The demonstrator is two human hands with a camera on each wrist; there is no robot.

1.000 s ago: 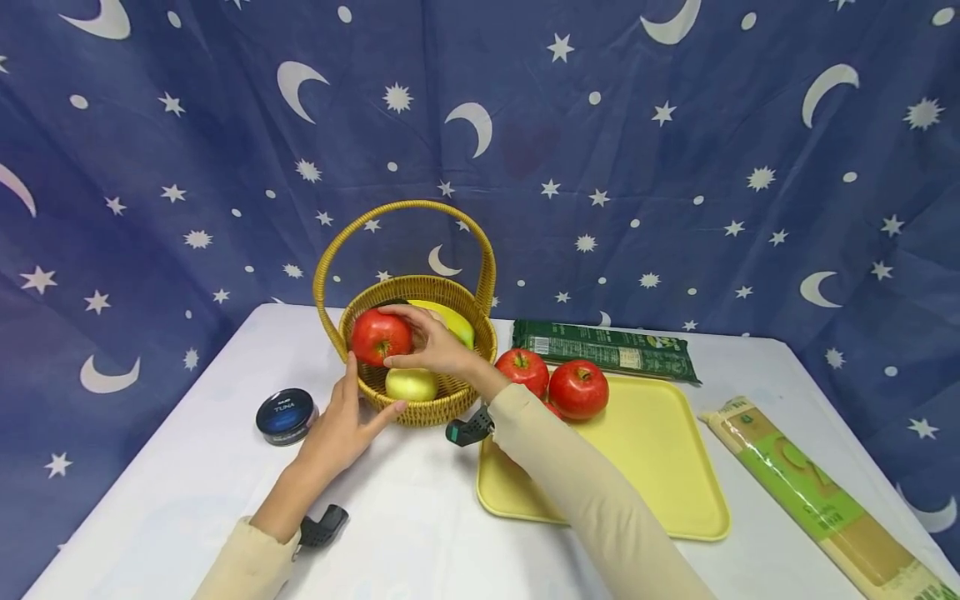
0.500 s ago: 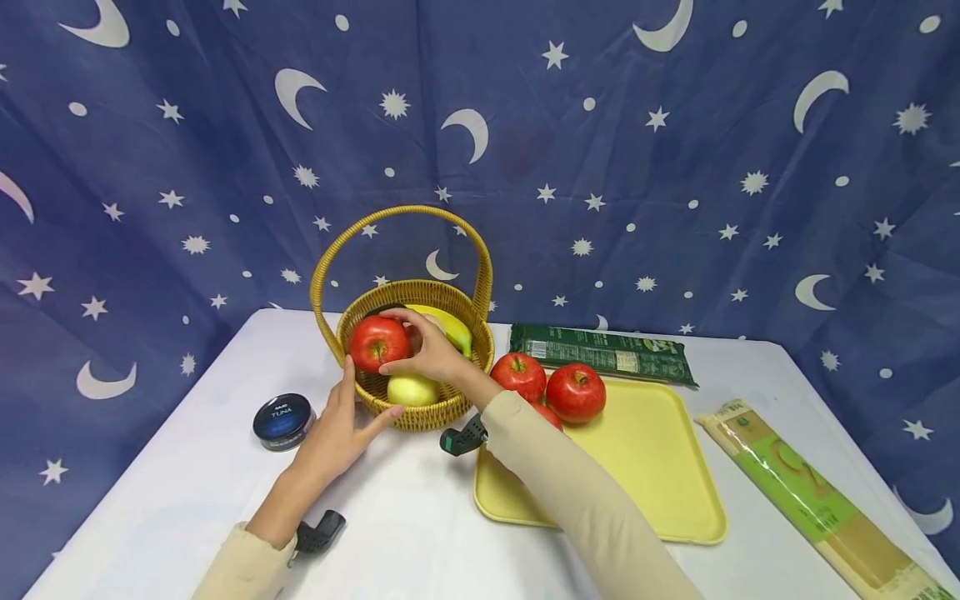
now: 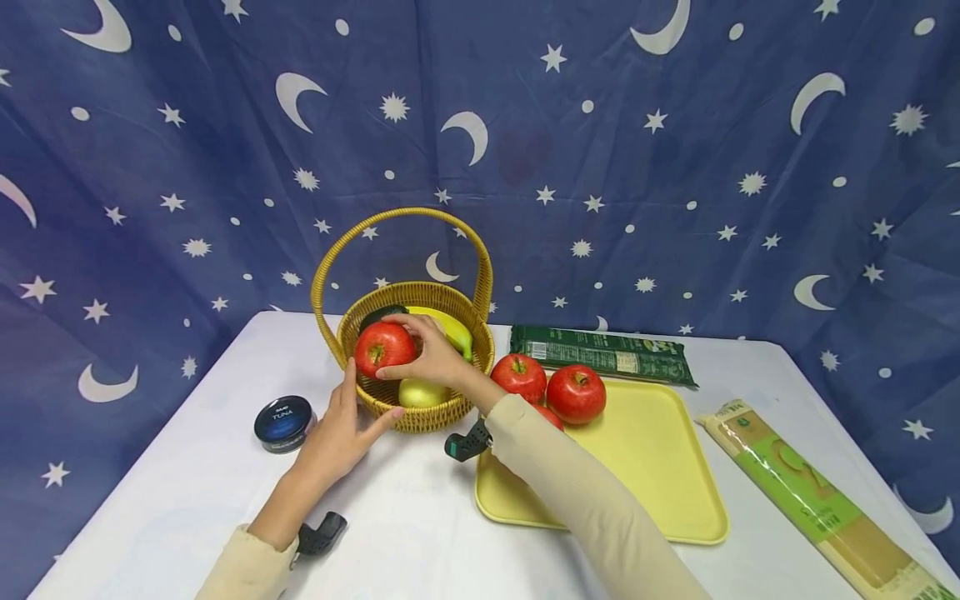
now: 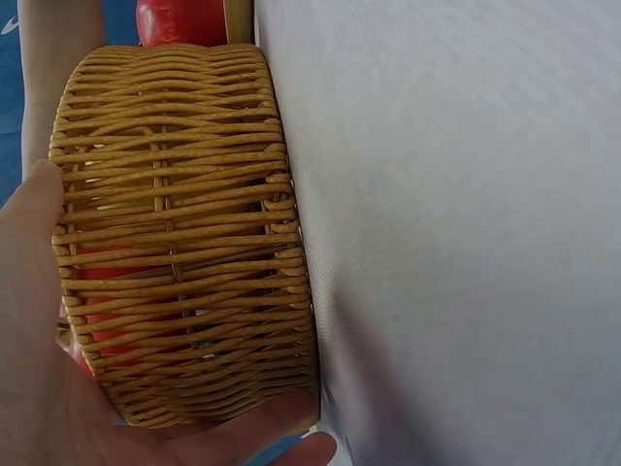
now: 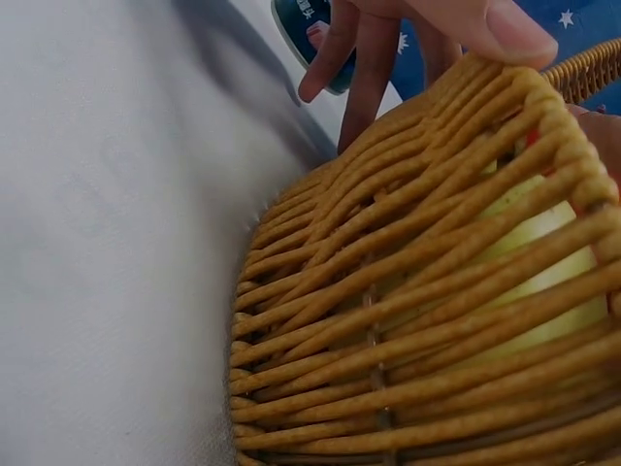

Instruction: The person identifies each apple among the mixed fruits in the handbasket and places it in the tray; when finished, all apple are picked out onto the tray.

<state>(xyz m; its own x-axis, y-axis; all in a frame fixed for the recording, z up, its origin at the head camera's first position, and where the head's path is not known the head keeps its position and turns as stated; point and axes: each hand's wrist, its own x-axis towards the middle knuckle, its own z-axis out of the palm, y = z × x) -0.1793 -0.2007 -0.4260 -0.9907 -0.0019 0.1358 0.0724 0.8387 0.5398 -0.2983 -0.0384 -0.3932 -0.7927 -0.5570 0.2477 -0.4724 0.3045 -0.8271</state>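
In the head view, my right hand point(image 3: 431, 354) holds a red apple point(image 3: 382, 352) between thumb and fingers at the left side of a wicker basket point(image 3: 431, 422) with a tall handle. Below the apple lies a pale yellow-green round fruit point(image 3: 423, 393). A banana point(image 3: 456, 332) and a dark green item point(image 3: 381, 317), partly covered, are behind it. My left hand point(image 3: 337, 437) rests against the basket's front left wall, fingers extended and thumb spread near the rim. The left wrist view shows that hand point(image 4: 44, 340) lying along the woven wall point(image 4: 184, 233).
Right of the basket, several red apples point(image 3: 576, 393) sit on a yellow tray point(image 3: 645, 467). Behind the tray lies a dark green package point(image 3: 603, 354), and a long noodle package point(image 3: 817, 492) is at far right. A tuna can point(image 3: 285, 423) stands left of the basket.
The held apple has shifted slightly right and toward me, showing more of the dark green item. The yellow-green fruit has moved a little right. My left hand stays at the basket.
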